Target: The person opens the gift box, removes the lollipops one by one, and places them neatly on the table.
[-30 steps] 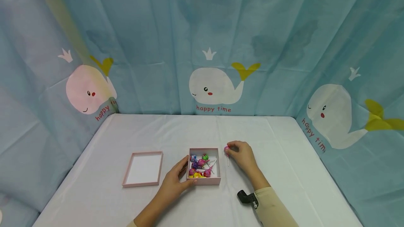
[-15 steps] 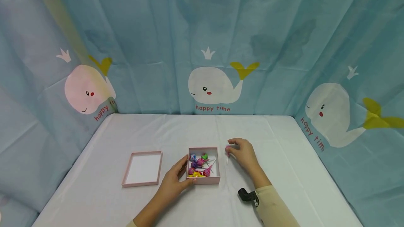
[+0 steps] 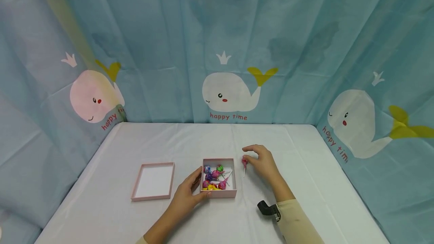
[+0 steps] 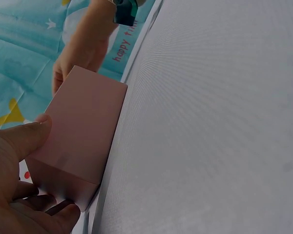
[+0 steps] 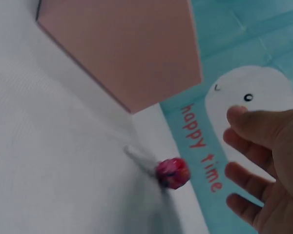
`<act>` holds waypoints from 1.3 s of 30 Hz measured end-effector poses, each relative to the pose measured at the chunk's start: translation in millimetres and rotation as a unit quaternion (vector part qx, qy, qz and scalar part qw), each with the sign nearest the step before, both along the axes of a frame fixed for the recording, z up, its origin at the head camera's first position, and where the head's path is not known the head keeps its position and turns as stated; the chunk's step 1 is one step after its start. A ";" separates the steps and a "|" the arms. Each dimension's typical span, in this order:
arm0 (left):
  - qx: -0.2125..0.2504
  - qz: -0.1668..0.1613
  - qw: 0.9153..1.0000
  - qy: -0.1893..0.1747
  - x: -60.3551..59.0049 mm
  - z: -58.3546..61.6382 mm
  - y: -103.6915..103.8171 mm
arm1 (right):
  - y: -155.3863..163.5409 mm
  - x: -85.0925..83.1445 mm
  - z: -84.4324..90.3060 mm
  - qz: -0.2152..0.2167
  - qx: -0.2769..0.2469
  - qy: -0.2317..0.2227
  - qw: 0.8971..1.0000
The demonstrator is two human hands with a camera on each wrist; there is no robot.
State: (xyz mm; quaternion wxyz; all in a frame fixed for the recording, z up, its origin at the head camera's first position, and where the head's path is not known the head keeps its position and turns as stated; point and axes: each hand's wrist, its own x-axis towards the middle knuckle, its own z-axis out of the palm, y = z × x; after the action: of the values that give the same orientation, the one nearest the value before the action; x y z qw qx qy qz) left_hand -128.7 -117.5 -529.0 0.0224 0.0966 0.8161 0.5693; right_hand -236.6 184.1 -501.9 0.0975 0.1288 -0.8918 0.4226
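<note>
1. Your right hand has let go of the pink lollipop: a second ago its fingers pinched the wrapped head, and now they are spread wide and lifted just clear of it, with nothing held. The right wrist view shows the same gap between your fingers and the candy.

2. The pink lollipop lies on the white table, just beside the right wall of the pink box, at about 3 o'clock from it, stick pointing toward you. It is outside the box, apart from the wrapped lollipops piled inside.

3. Your left hand has not shifted. It grips the box at its near left corner, thumb on the left wall and fingers curled round the front; the left wrist view shows the thumb flat on the box wall.

4. The box lid lies open side up at 9 o'clock from the box, well apart from both hands.

5. Judging from this, one lollipop is now set out on the table and your right hand is free.
</note>
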 end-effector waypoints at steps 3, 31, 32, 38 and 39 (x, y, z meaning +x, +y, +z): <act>-0.004 0.000 1.000 0.001 -0.8 -0.2 -0.4 | -4.4 3.5 10.6 0.050 -0.001 0.027 0.998; 0.032 -0.021 0.999 -0.002 0.6 0.6 -4.7 | -78.8 8.5 35.1 0.440 0.082 -0.061 0.892; 0.034 -0.022 0.999 -0.002 1.0 1.0 -4.6 | -80.7 8.8 33.9 0.444 0.090 -0.057 0.890; 0.028 -0.022 0.999 -0.001 1.2 1.5 -4.4 | -87.8 11.0 26.2 0.447 0.128 -0.060 0.883; 0.026 -0.023 0.999 0.000 0.8 1.4 -4.4 | -88.2 11.1 25.1 0.448 0.132 -0.059 0.882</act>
State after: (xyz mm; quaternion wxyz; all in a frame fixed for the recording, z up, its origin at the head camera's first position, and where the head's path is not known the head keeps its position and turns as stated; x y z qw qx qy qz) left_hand -127.9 -121.9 -527.6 0.0328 0.1155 0.7990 0.5893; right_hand -225.4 95.9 -476.8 -0.1725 0.5011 -0.7906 0.3066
